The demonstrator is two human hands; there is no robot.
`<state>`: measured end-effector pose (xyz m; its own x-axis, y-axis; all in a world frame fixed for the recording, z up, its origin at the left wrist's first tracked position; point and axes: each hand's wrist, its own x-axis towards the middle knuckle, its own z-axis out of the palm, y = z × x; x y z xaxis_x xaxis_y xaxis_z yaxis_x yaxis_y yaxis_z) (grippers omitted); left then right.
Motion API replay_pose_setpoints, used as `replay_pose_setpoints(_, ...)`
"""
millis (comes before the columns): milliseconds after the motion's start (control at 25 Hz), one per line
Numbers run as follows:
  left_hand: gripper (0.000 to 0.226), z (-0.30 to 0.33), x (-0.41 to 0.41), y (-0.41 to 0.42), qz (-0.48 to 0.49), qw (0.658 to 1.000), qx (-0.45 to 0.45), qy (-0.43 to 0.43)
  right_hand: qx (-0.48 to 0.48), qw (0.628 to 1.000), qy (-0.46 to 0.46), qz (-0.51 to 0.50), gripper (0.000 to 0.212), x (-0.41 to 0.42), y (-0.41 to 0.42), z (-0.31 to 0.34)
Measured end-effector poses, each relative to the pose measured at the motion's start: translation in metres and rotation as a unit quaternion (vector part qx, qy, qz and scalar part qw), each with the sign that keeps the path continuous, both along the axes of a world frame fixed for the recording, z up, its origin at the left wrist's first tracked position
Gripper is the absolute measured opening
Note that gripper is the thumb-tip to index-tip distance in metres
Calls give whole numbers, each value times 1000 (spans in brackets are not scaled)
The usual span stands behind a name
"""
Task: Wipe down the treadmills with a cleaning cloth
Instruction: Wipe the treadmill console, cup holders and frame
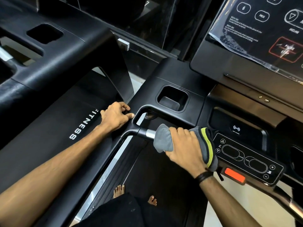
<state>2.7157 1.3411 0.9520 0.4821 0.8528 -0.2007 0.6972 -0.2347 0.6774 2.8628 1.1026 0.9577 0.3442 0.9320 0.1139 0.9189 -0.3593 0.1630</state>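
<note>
**Treadmill handlebar wrapped in my cloth**

The treadmill (pixel 173 74) I stand on fills the right half of the view, and my bare feet (pixel 119 191) are on its belt below. My right hand (pixel 183 149) is curled round a grey cloth (pixel 164 138) with a yellow-green edge, gripping it around the handlebar (pixel 150 133) just right of its silver collar. My left hand (pixel 114 116) rests on the console's left corner, fingers loosely bent and holding nothing.

Just beside my right hand, to its right, sits a control pad (pixel 247 161) with plus and minus marks and arrow buttons, and a red tab (pixel 234 175) at its near edge. Above the bar is a square cup well (pixel 172 99). A narrow strip of pale floor (pixel 119 153) separates this machine from the next treadmill (pixel 57 59) on the left, whose deck reads "ITNESS" in white letters.

The screen (pixel 255 33) at top right is under crinkled plastic film; "6", "PROG" and "INCLINE" are readable, the small print is not.
</note>
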Motion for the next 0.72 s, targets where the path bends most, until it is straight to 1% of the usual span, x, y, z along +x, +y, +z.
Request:
replay_pose_setpoints(40, 27, 1, 0, 1, 0, 1000, -2, 1, -31, 999, 38, -9, 53, 7, 7, 5)
replay_pose_setpoints(80, 27, 1, 0, 1, 0, 1000, -3, 2, -74, 992, 100, -22, 54, 16, 16, 12)
replay_pose_setpoints(120, 27, 2, 0, 1, 0, 1000, -3, 1, -130, 975, 178, -33, 57, 25, 26, 20)
replay_pose_setpoints(160, 26, 2, 0, 1, -1, 1000, -1, 0, -181, 948, 257, -42, 60, 33, 34, 26)
replay_pose_setpoints(200, 25, 2, 0, 0, -2, 1000, 2, -2, -219, 923, 312, -56, 63, 39, 40, 31)
replay_pose_setpoints(240, 25, 2, 0, -2, -4, 1000, 6, -5, -228, 914, 330, -65, 63, 39, 43, 33)
replay_pose_setpoints(280, 25, 2, -1, -3, -5, 1000, 10, -7, -213, 924, 311, -67, 63, 35, 41, 34)
replay_pose_setpoints(320, 25, 2, -1, -4, -5, 1000, 14, -8, -175, 948, 257, -65, 64, 27, 36, 29)
replay_pose_setpoints(360, 26, 2, -1, -5, -4, 1000, 16, -6, -119, 974, 183, -55, 63, 17, 27, 22)
replay_pose_setpoints(400, 26, 2, 0, -5, -5, 1000, 17, -3, -67, 991, 110, -38, 64, 5, 16, 14)
replay_pose_setpoints(440, 26, 1, 0, -5, -6, 1000, 19, 1, -25, 998, 57, -19, 67, -3, 5, 7)
replay_pose_setpoints(480, 26, 1, 0, -5, -8, 1000, 20, 3, 3, 999, 35, -4, 69, -7, -4, 4)
replay_pose_setpoints(520, 26, 1, 1, -5, -7, 1000, 21, 4, 13, 999, 44, 10, 69, -8, -10, 3)
replay_pose_setpoints(560, 25, 1, 1, -5, -7, 1000, 21, 5, 19, 997, 75, 21, 68, -7, -13, 5)
replay_pose_setpoints(600, 25, 1, 1, -4, -7, 1000, 19, 6, 34, 991, 131, 21, 64, -5, -14, 10)
replay_pose_setpoints(640, 24, 1, 1, -4, -7, 1000, 17, 6, 63, 976, 209, -3, 58, -2, -12, 16)
replay_pose_setpoints(680, 24, 1, 2, -4, -7, 1000, 16, 7, 107, 950, 291, -44, 52, 0, -8, 25)
replay_pose_setpoints(720, 24, 0, 2, -4, -5, 1000, 15, 8, 156, 916, 359, -88, 46, 4, -1, 37)
